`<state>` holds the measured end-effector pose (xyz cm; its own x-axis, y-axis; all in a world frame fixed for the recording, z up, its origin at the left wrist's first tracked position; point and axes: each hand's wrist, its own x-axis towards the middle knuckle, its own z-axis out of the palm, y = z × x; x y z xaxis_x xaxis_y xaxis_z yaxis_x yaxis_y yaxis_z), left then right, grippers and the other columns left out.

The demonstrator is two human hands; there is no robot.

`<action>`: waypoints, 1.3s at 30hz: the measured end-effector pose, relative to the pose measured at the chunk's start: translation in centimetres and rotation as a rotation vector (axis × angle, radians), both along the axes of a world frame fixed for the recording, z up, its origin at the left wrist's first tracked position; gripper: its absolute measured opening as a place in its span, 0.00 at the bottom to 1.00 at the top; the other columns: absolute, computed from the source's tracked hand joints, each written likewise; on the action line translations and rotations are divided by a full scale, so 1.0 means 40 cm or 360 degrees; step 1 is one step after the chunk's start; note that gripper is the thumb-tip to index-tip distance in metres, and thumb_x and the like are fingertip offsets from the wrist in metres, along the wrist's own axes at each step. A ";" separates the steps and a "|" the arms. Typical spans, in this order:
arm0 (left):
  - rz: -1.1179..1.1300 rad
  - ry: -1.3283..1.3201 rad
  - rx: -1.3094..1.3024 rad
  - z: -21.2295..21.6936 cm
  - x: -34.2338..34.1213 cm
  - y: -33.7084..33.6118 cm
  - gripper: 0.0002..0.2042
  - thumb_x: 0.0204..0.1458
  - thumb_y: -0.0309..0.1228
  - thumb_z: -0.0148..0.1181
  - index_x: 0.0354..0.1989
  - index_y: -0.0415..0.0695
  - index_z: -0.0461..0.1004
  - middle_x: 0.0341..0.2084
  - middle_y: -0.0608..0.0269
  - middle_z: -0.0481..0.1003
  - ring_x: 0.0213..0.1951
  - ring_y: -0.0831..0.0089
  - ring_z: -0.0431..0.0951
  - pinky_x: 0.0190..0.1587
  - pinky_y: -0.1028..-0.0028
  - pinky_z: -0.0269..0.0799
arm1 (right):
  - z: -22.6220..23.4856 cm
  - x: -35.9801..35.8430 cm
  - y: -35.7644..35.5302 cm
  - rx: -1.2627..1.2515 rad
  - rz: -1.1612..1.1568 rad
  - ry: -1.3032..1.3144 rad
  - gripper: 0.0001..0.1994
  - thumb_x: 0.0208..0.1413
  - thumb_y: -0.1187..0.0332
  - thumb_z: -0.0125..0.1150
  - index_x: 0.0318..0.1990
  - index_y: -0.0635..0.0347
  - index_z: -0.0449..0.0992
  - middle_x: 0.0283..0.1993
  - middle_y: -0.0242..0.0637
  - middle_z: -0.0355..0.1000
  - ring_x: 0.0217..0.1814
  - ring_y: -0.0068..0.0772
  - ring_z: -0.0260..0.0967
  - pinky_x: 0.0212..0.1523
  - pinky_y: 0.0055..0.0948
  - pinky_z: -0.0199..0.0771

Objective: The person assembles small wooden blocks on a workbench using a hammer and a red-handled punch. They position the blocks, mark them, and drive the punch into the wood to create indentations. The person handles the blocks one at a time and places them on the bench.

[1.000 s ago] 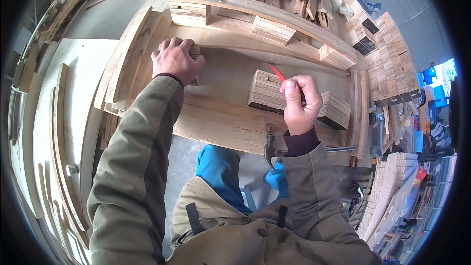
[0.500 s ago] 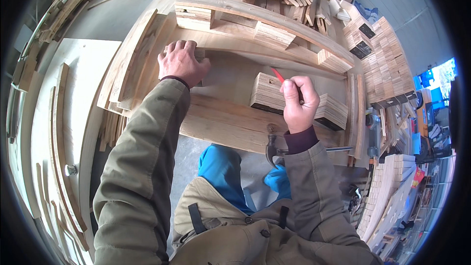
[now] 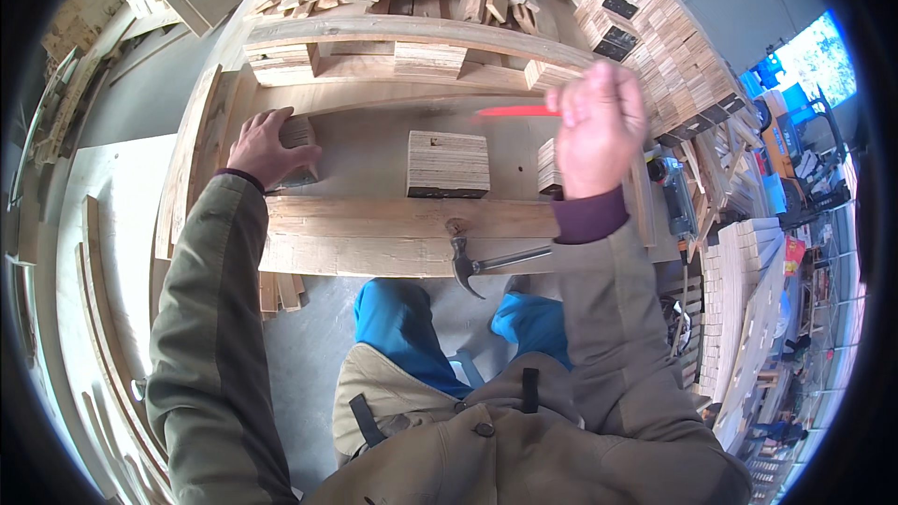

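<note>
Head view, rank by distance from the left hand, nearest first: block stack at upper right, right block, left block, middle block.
From the left hand:
1. Left block: touching the hand.
2. Middle block: to its right.
3. Right block: farther right, partly hidden by the right hand.
4. Block stack: upper right.

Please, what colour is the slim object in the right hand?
The slim object is red, clearest in the head view.

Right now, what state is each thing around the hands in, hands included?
left hand: clasping the left block
left block: partly covered by that hand
right hand: closed on the red stick, blurred
red stick: held, pointing left
middle block: resting, untouched
right block: partly hidden
hammer: lying at the front plank's near edge
</note>
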<state>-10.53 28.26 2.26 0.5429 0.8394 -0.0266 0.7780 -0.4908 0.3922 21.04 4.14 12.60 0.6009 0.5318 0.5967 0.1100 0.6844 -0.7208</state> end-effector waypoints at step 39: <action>-0.0570 -0.0417 0.1023 0.194 -0.160 -0.357 0.43 0.26 0.36 0.82 0.59 0.46 0.70 0.57 0.49 0.68 0.60 0.46 0.67 0.64 0.50 0.70 | 0.038 -0.054 -0.568 -0.0192 -0.0432 0.0138 0.11 0.75 0.66 0.55 0.36 0.56 0.70 0.20 0.23 0.55 0.19 0.16 0.52 0.26 0.27 0.65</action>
<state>-16.95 13.99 10.01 0.7049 0.4188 0.5724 0.4505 -0.8877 0.0947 18.88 -18.59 14.13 0.7768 0.4087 0.4791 0.2116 0.5472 -0.8098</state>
